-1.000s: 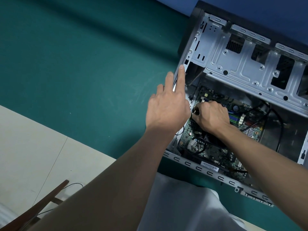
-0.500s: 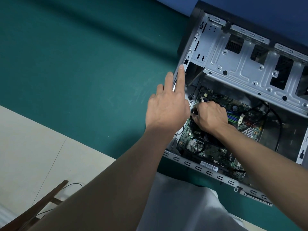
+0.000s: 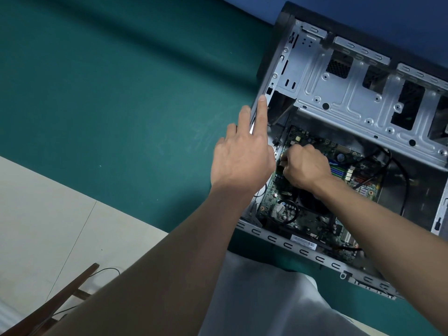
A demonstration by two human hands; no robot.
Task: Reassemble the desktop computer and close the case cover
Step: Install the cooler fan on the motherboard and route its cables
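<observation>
An open desktop computer case [image 3: 344,93] lies on its side on the green table, its grey metal frame and drive cage facing up. The green motherboard [image 3: 305,214] sits in its lower half with black cables [image 3: 397,170] looping across. My left hand [image 3: 242,156] rests with straight fingers along the case's left edge. My right hand [image 3: 303,166] is curled inside the case at the motherboard's left side, pinching a small dark connector [image 3: 281,164]; what its fingertips hold is mostly hidden.
The green table [image 3: 121,93] stretches left of the case. A blue wall [image 3: 363,10] rises behind. Pale floor tiles [image 3: 48,226], a brown wooden bar [image 3: 60,299] and a thin black wire [image 3: 106,271] lie below left. My grey-clothed lap [image 3: 266,299] is under the case's near rim.
My right hand has shifted slightly within the case at the motherboard's left edge. The left hand stays on the case edge.
</observation>
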